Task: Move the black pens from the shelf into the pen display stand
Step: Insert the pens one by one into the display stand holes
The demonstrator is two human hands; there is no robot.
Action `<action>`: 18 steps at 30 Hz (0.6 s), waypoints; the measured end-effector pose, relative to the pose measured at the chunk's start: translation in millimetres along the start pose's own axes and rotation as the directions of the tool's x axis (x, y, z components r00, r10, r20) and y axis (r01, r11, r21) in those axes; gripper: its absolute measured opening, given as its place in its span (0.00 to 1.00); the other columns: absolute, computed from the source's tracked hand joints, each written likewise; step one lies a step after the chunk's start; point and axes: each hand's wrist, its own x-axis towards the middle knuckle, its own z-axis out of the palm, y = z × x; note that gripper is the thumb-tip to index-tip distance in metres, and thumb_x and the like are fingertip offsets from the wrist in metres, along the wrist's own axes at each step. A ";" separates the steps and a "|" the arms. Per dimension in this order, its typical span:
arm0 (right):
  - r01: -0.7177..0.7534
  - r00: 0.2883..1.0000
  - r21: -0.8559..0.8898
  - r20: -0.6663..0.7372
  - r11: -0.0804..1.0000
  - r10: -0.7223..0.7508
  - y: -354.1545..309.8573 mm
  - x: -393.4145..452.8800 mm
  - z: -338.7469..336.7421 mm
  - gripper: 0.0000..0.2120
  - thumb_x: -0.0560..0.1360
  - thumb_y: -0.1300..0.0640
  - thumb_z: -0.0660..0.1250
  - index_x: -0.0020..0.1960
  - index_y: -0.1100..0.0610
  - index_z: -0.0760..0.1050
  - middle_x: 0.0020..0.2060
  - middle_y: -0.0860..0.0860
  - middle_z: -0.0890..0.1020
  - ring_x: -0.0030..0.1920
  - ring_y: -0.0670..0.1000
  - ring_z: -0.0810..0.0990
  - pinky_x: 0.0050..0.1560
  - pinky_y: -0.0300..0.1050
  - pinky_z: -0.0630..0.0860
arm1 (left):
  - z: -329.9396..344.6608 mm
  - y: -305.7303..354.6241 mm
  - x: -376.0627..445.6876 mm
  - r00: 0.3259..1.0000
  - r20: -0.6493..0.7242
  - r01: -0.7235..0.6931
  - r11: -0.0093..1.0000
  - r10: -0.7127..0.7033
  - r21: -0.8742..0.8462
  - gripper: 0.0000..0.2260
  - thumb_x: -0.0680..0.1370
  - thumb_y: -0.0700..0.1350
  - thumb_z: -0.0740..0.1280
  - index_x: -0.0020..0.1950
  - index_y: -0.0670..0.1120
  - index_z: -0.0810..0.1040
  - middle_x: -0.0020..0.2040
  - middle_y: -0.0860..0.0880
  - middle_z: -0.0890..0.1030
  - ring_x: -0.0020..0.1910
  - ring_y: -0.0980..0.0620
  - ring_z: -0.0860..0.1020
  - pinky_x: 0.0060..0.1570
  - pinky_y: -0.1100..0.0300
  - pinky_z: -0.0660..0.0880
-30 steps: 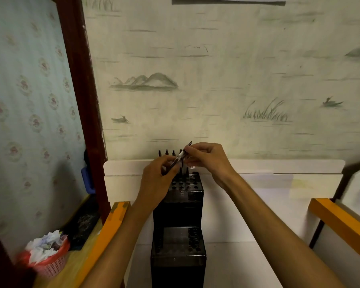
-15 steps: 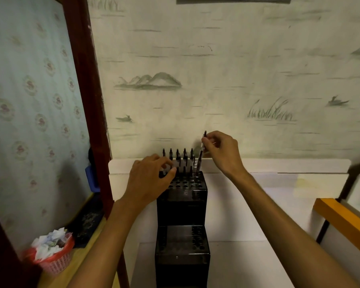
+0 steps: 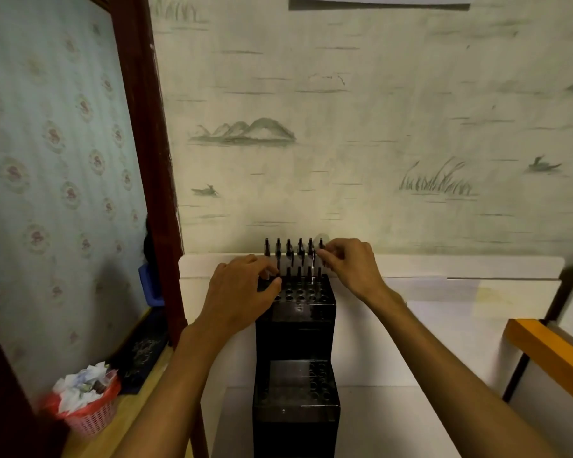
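Observation:
A black stepped pen display stand (image 3: 296,325) stands on a white surface against the wall. Several black pens (image 3: 289,251) stand upright in the holes of its top tier. At the right end of the back row, my right hand (image 3: 349,267) pinches the top of a black pen (image 3: 320,251) that stands upright in the row. My left hand (image 3: 240,294) rests on the stand's upper left corner with its fingers curled over the edge. The lower tier (image 3: 296,383) holds no pens.
A dark wooden post (image 3: 146,160) rises to the left of the stand. Low on the left sits a red basket (image 3: 86,408) full of crumpled paper. An orange-edged board (image 3: 549,352) juts in at the right. The papered wall is close behind.
My right hand has lowered the pen into the right end of the back row. Before that both hands held the pen; the left hand let go and settled on the stand.

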 end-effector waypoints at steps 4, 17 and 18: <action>-0.016 1.000 -0.029 -0.007 0.999 0.016 1.3 -2.0 0.9 0.11 0.77 0.51 0.71 0.51 0.59 0.84 0.39 0.53 0.86 0.40 0.51 0.84 0.52 0.51 0.80 | 0.5 2.7 -1.6 1.000 -0.003 0.007 1.000 -0.007 -0.010 0.09 0.77 0.54 0.70 0.55 0.53 0.82 0.46 0.57 0.79 0.43 0.58 0.74 0.52 0.50 0.77; -0.068 0.996 -0.159 -0.066 0.985 0.058 6.7 -68.1 -40.2 0.14 0.77 0.47 0.67 0.59 0.52 0.80 0.54 0.48 0.84 0.50 0.48 0.82 0.52 0.49 0.79 | 18.1 55.9 -5.9 0.987 0.101 -0.099 0.968 0.125 -0.231 0.11 0.78 0.52 0.70 0.60 0.53 0.80 0.56 0.51 0.81 0.52 0.52 0.79 0.56 0.51 0.78; -0.080 0.995 -0.178 -0.073 0.981 0.068 9.4 -76.9 -46.5 0.15 0.77 0.46 0.66 0.60 0.51 0.79 0.55 0.48 0.83 0.51 0.47 0.81 0.52 0.49 0.79 | 22.3 62.3 -7.4 0.982 0.110 -0.121 0.962 0.152 -0.243 0.12 0.78 0.51 0.70 0.61 0.52 0.80 0.58 0.51 0.81 0.54 0.52 0.79 0.58 0.51 0.77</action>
